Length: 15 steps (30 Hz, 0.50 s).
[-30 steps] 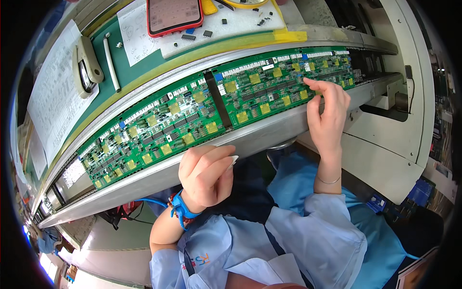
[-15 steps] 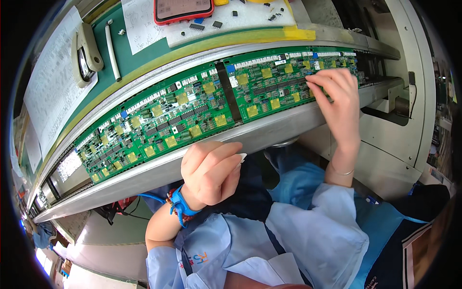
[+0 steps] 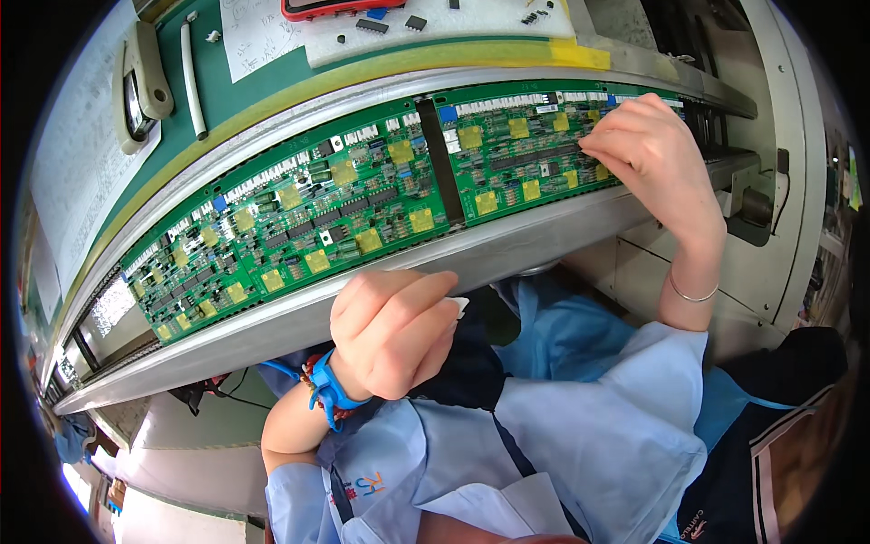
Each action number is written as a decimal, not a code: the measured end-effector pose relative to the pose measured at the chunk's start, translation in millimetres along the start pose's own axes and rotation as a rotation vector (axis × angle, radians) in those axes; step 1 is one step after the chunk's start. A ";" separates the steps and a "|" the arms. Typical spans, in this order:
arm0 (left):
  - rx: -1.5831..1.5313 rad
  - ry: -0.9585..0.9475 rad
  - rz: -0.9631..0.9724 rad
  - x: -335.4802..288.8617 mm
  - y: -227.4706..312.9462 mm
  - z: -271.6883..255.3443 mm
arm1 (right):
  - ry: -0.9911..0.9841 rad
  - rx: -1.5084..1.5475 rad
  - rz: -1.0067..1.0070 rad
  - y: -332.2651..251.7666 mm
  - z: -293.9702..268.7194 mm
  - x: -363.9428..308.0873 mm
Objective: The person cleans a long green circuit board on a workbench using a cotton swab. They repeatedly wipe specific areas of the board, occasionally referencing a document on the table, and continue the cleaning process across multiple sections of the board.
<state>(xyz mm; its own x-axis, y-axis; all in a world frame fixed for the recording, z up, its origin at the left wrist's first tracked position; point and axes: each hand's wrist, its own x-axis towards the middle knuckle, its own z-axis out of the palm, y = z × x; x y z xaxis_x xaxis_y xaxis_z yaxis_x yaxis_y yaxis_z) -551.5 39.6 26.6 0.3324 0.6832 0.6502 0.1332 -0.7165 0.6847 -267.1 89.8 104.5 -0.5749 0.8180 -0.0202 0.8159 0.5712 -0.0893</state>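
Observation:
Two green circuit boards lie end to end in a metal rail, a dark gap between them. The left board [image 3: 299, 199] and the right board [image 3: 507, 177] carry chips, white connectors and yellow squares. My right hand [image 3: 657, 159] reaches over the right board, thumb and fingertips pinched together near its row of black chips. Anything in that pinch is too small to make out. My left hand [image 3: 394, 331] hovers in front of the rail near the left board, fingers curled. A small white bit shows at its fingertips; I cannot tell what it is.
A metal rail [image 3: 381, 267] runs along the boards' near side. Beyond them, a white foam sheet [image 3: 453, 41] holds loose chips, beside a red-cased phone [image 3: 331, 7]. A stapler [image 3: 142, 86], a white tube [image 3: 192, 82] and papers lie far left. A machine housing [image 3: 766, 118] stands right.
The view has shifted slightly. My right hand's thumb and fingertips have come closer together, and its wrist has moved right. My left hand stays curled in nearly the same place.

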 end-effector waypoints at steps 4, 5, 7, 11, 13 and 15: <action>-0.001 0.004 -0.014 0.5 0.7 0.2 | -0.077 0.001 -0.033 4.4 -4.1 4.3; 0.000 0.003 -0.019 0.5 1.3 0.2 | -0.074 0.005 -0.039 5.3 -4.1 4.1; 0.002 -0.003 -0.022 1.2 2.1 -1.1 | -0.066 0.012 -0.049 5.0 -4.5 3.3; 0.000 0.014 -0.008 0.0 1.5 -0.6 | -0.028 0.007 -0.025 1.1 0.6 -2.7; 0.011 0.031 0.008 -1.0 -0.5 -1.7 | -0.029 -0.010 -0.021 0.7 1.1 -3.5; 0.039 0.038 0.028 -3.2 -3.0 -2.3 | -0.025 -0.006 -0.007 -1.2 1.6 -3.1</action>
<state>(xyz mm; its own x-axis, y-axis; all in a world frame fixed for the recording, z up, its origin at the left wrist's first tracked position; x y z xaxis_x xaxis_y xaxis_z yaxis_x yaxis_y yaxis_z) -555.1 39.9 23.2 0.3013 0.6672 0.6812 0.1613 -0.7398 0.6532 -266.4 86.5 103.2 -0.5817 0.8122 -0.0445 0.8123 0.5772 -0.0833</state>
